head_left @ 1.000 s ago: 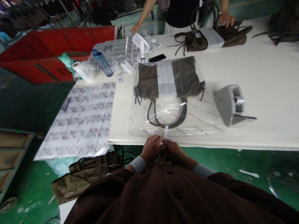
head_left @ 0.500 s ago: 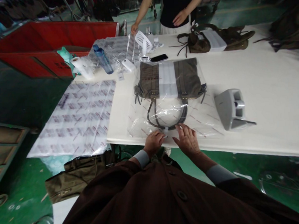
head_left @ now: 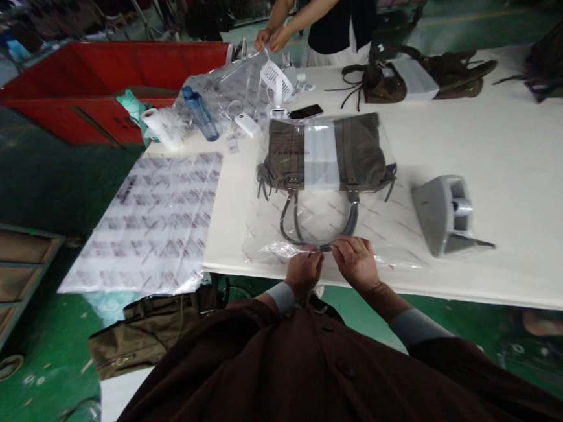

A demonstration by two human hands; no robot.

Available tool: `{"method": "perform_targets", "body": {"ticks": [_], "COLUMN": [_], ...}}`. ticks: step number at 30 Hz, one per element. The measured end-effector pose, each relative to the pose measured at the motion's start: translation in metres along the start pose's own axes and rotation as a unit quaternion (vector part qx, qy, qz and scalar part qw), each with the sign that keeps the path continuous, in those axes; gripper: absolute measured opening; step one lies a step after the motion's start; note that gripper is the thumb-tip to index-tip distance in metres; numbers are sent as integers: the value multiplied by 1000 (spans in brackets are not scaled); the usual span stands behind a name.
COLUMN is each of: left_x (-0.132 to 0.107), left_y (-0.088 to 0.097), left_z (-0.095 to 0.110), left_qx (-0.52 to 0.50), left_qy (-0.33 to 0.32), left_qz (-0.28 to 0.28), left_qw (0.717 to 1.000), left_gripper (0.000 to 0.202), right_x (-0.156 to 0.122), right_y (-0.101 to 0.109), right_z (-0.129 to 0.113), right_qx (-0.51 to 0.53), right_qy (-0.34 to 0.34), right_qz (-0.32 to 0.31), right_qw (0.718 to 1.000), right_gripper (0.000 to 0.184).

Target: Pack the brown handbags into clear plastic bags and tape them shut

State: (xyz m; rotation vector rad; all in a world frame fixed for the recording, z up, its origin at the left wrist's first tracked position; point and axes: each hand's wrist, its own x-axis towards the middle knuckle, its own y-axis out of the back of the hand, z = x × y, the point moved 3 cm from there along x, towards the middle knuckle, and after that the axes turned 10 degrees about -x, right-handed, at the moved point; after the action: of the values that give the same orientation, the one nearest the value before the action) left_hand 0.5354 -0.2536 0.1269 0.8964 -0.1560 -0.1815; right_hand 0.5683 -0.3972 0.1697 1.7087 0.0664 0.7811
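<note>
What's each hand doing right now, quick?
Left hand: closed, pinching the near edge of the plastic bag.
Right hand: closed, pinching the same edge.

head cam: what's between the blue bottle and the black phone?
Between the bottle and the phone lie a white oblong device and the base of a small white fan. The head view shows it.

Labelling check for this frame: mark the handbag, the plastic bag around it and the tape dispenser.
handbag (head_left: 357,153), head view, right half of the brown body.
plastic bag (head_left: 394,228), head view, clear sheet near its right edge.
tape dispenser (head_left: 432,215), head view, grey sloped side.
</note>
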Motion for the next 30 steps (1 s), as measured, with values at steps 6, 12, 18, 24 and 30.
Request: {"method": "perform_targets", "body": {"ticks": [6, 12, 18, 24, 30], "left_x": [40, 36, -65, -104, -19], "left_y": [0, 13, 34, 93, 73], "left_z": [-11, -23, -59, -75, -14], "left_qx": [20, 6, 53, 71, 81], "left_qy": [56, 41, 18, 115, -65], "left_qz": [77, 63, 76, 195, 60], "left_qw": [995, 997, 996, 971, 993], "left_gripper": [18, 25, 35, 19, 38], "right_x": [-41, -54, -58, -62, -65], "right_y": [-10, -36, -38, -43, -44], "right_z": [1, 8, 12, 12, 7], "right_qx": [8, -22, -25, -28, -10], "right_qy": [58, 80, 83, 108, 118], "right_qz": [-18, -98, -102, -88, -94], "right_qw": [998, 992, 991, 990, 989], "right_gripper": [7, 11, 14, 17, 23]}}
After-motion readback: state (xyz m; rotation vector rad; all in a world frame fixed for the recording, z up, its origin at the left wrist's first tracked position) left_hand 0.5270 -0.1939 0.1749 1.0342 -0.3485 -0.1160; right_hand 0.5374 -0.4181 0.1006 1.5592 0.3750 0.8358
